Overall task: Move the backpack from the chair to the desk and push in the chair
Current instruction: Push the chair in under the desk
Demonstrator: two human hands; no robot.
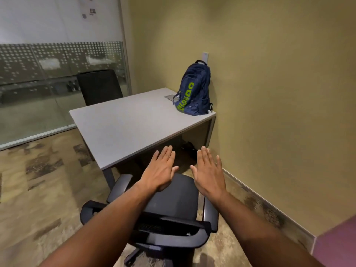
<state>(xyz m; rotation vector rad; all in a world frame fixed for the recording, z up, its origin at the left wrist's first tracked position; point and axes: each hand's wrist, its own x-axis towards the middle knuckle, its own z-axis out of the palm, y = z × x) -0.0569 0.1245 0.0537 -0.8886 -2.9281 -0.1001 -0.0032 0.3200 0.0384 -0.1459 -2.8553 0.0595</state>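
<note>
A person's left hand (159, 170) and right hand (209, 171) hover spread flat and empty above the chair (173, 197), likely about to push it under the desk (123, 124), where the backpack (194, 89) already stands.

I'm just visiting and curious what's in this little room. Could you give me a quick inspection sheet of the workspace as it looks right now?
Surface: grey desk in the corner, mostly bare.
Job's things: navy backpack with green lettering stands upright on the desk's far right corner, against the wall; black office chair sits in front of the desk, not yet pushed in.
Clutter: a flat grey plate on the desk beside the backpack; a dark object on the floor under the desk, unclear what.
Hands: left hand and right hand are open, fingers spread, over the chair seat, holding nothing.
Cables: nothing seen.
Surroundings: second black chair behind the desk, glass partition, yellow wall, patterned carpet.
</note>
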